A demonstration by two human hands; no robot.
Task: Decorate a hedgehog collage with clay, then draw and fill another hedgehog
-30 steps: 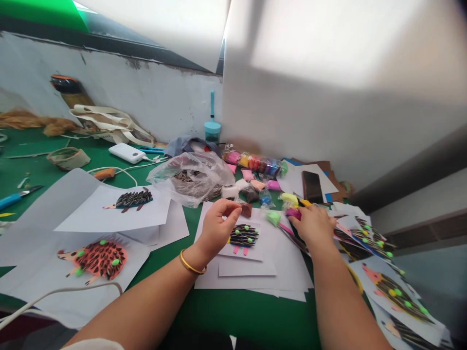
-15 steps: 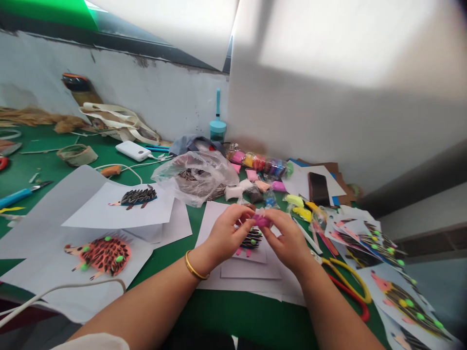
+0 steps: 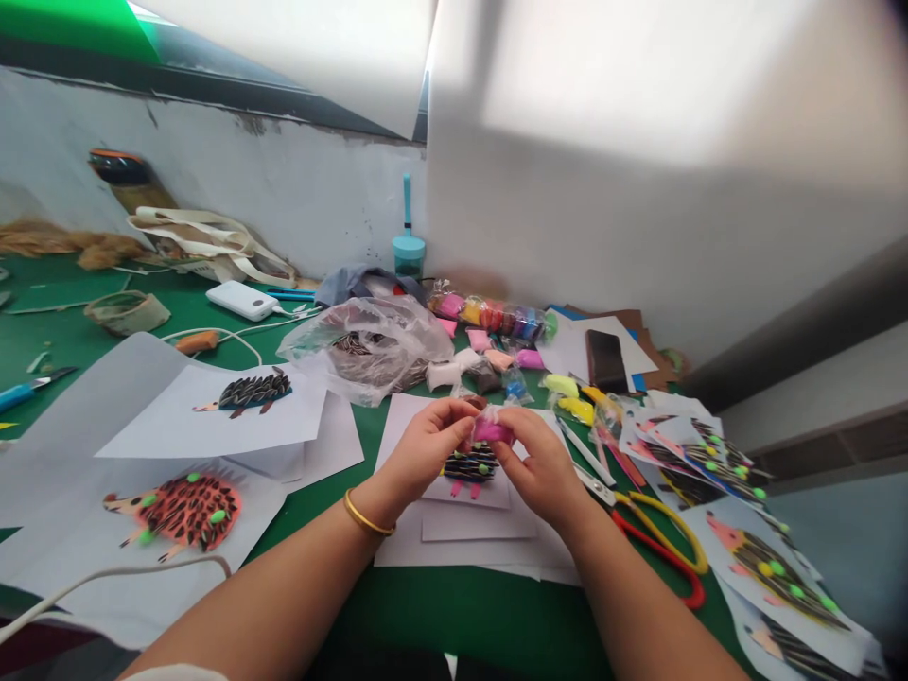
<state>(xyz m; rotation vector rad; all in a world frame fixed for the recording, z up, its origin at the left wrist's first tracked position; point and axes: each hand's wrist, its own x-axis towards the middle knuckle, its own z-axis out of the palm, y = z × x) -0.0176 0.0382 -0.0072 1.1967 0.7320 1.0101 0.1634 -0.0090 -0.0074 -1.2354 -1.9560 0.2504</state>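
Note:
My left hand (image 3: 427,449) and my right hand (image 3: 540,462) meet at the centre, fingers closed on a small magenta clay packet (image 3: 491,429) in clear wrapping. Beneath them lies white paper with a hedgehog picture (image 3: 468,466), its back dark with seeds and dotted green and yellow, its feet pink. My hands hide its upper part. A gold bracelet (image 3: 367,513) circles my left wrist. Just beyond my fingers are small wrapped clay packets, among them a blue one (image 3: 515,386) and a yellow one (image 3: 576,410).
Scissors (image 3: 663,539) with red and yellow handles lie right of my right hand, beside several hedgehog pictures (image 3: 773,567). A plastic bag of seeds (image 3: 369,345) stands behind. To the left are a red hedgehog picture (image 3: 188,511), a utility knife (image 3: 32,388) and a white cable.
The view has shifted slightly, so most things sit farther left. Both hands still hold the magenta packet, which now shows more between the fingers.

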